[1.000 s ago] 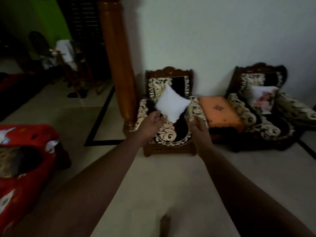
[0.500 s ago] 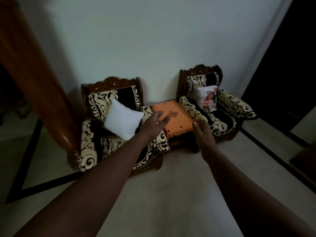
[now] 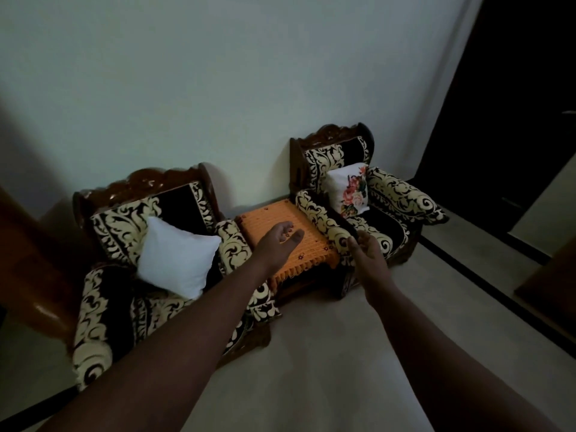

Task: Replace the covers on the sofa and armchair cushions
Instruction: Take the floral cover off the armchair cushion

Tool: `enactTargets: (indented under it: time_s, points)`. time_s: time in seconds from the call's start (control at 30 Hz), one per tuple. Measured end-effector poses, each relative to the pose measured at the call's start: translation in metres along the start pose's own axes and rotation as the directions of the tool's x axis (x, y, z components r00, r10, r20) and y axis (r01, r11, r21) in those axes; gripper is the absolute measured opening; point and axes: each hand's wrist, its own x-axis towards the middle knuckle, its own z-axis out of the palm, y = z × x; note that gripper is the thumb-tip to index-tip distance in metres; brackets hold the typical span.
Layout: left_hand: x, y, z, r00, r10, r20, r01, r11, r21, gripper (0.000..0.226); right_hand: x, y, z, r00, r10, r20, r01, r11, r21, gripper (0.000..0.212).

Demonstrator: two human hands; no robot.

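While both hands (image 3: 324,244) reach relaxed, empty, plain white cushion (image 3: 177,256), floral cushion (image 3: 349,190)

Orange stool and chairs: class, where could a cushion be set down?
The orange stool top between the armchairs is bare, under the hands. The floor in front is open. Both seats are crowded: white cushion left, flowered cushion right.

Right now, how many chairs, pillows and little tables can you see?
Armchairs: 2, the left armchair and the right armchair
Cushions: 2, a plain white cushion and a flowered cushion
Small tables with an orange cover: 1
Total: 5
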Motion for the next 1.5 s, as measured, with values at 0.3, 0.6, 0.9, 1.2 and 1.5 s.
enactTargets:
  time_s: [0.3, 0.6, 0.9, 1.2, 1.5]
  points:
    - [0.137, 0.027, 0.088, 0.998, -0.067, 0.011, 0.067, 0.998, 0.015, 0.079, 0.149, 0.016, -0.087, 0.997, 0.078, -0.013, -0.079, 0.996, -0.043, 0.043]
    - [0.286, 0.013, 0.143, 0.99, -0.13, 0.06, 0.126, 0.99, 0.067, 0.085, 0.293, 0.038, -0.125, 0.983, 0.181, -0.027, -0.183, 0.97, -0.162, 0.056]
    - [0.457, 0.003, 0.18, 0.959, -0.214, 0.188, 0.208, 0.977, 0.051, 0.089, 0.443, 0.049, -0.151, 0.956, 0.26, -0.134, -0.287, 0.918, -0.272, 0.06]
    - [0.603, 0.023, 0.231, 0.94, -0.259, 0.224, 0.239, 0.965, 0.11, 0.085, 0.596, 0.05, -0.189, 0.963, 0.252, -0.096, -0.269, 0.923, -0.275, 0.061]
    - [0.72, 0.043, 0.31, 0.934, -0.342, 0.105, 0.332, 0.938, 0.099, 0.084, 0.754, 0.067, -0.268, 0.959, 0.281, 0.03, -0.26, 0.918, -0.301, 0.059]
